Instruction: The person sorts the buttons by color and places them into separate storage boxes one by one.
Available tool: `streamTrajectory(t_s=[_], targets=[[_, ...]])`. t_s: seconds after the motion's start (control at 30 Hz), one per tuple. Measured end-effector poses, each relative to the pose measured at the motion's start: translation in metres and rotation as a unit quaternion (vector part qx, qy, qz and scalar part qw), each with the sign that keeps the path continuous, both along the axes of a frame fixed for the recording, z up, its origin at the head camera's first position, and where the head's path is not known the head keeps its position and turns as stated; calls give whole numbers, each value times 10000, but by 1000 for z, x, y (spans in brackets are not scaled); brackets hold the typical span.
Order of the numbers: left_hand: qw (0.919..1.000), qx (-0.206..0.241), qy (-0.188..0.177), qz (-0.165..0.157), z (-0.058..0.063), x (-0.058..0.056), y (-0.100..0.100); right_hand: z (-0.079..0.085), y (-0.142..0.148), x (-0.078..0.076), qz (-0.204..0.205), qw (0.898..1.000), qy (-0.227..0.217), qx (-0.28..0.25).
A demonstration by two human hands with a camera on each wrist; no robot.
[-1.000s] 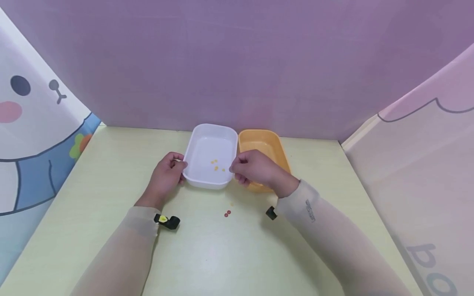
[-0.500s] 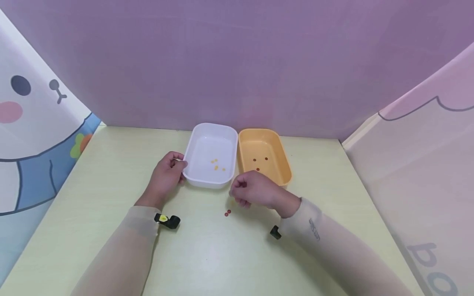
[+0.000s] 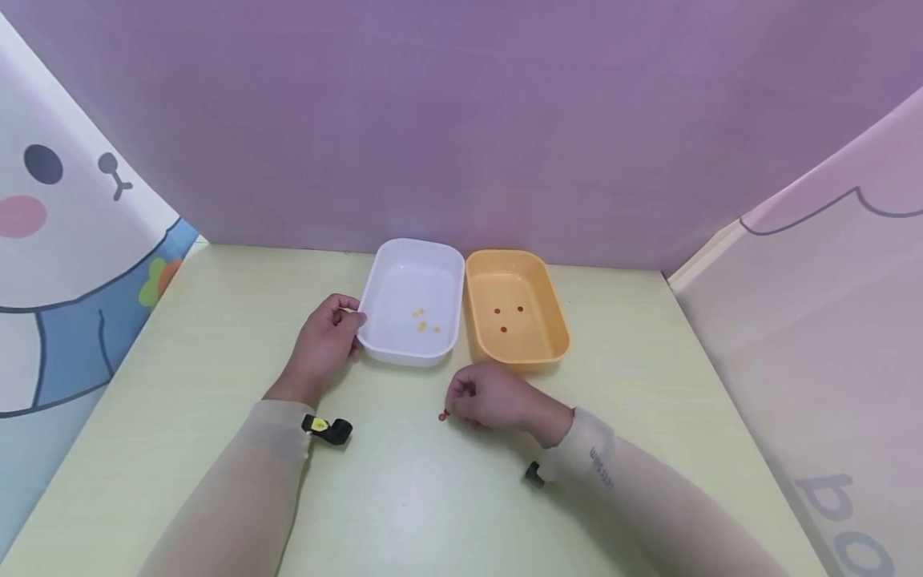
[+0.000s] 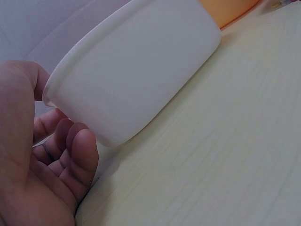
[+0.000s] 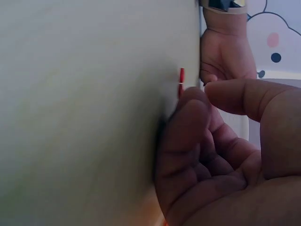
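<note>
My left hand [image 3: 326, 344] grips the left side of a white plastic tray [image 3: 371, 308], thumb at the rim and fingers below it in the left wrist view. Inside lie several small yellow pieces [image 3: 422, 327]. My right hand [image 3: 486, 397] is low over the table, fingers curled, with thumb and index tips close together. Right beside those tips are two small red discs [image 3: 443, 417], seen edge-on as red discs [image 5: 182, 75] in the right wrist view. I cannot tell whether the fingertips hold anything.
An orange tray [image 3: 558, 336] stands to the right of the white one and holds three small red discs [image 3: 503, 329]. Behind both trays rises a purple backdrop [image 3: 461, 120]. Printed panels flank the pale table [image 3: 389, 497].
My right hand has moved from the white tray's right rim down toward me, to the red discs. This uncovers the orange tray's discs and hides a yellow piece on the table. The left hand stays put.
</note>
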State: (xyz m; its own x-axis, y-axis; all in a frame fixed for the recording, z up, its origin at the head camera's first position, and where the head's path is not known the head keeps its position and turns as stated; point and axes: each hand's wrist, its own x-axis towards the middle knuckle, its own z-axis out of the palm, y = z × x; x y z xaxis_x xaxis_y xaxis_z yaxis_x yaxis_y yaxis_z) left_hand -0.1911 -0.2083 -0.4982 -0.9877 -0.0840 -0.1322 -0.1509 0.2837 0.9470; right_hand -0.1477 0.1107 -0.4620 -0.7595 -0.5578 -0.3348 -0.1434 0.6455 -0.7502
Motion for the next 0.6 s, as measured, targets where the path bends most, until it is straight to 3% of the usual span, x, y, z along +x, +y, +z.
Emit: streamTrajectory(t_s=[0.2,0.6], targets=[[9999,-85,-81,5,-2,-1,-2,-7,0,1,84,9996,257,-91],[9999,-49,-105,-38,-3,-3,-2,-8,-4,4,140,9981,545,268]])
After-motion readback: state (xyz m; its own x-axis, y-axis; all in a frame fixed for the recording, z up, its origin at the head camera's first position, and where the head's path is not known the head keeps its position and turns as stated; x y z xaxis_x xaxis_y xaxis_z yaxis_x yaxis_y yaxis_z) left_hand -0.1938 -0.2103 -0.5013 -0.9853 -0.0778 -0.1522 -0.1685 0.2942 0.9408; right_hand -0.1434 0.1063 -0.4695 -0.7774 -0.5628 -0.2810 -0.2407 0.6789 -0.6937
